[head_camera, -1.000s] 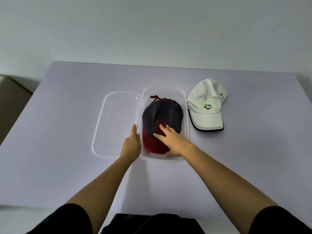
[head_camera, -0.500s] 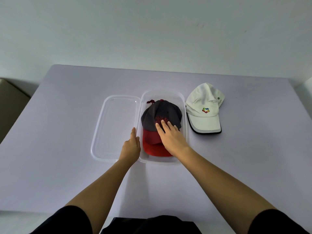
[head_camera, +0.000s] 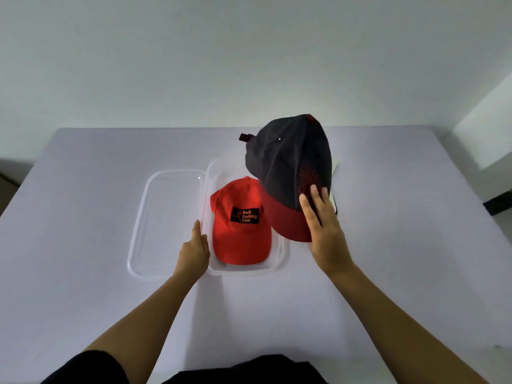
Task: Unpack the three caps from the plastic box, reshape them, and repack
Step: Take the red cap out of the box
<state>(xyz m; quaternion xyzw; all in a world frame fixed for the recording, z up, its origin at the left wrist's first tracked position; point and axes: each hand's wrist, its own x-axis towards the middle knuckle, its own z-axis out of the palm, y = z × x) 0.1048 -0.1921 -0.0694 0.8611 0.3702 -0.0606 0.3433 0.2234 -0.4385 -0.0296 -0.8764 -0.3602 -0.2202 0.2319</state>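
Evidently the dark cap (head_camera: pixel 288 162) was held above the plastic box (head_camera: pixel 249 271) by its brim, pinched in the grip of the right hand (head_camera: pixel 324 231), while the box, a red cap (head_camera: pixel 241 234) lying inside, was steadied by the left hand (head_camera: pixel 194 250), whose grip's closure could not be told.

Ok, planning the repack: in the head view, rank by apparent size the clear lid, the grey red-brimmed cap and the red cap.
1-2. Dark grey fabric cap with red brim and clear plastic lid: alike; the cap is held nearer the camera.
3. Red fabric cap.
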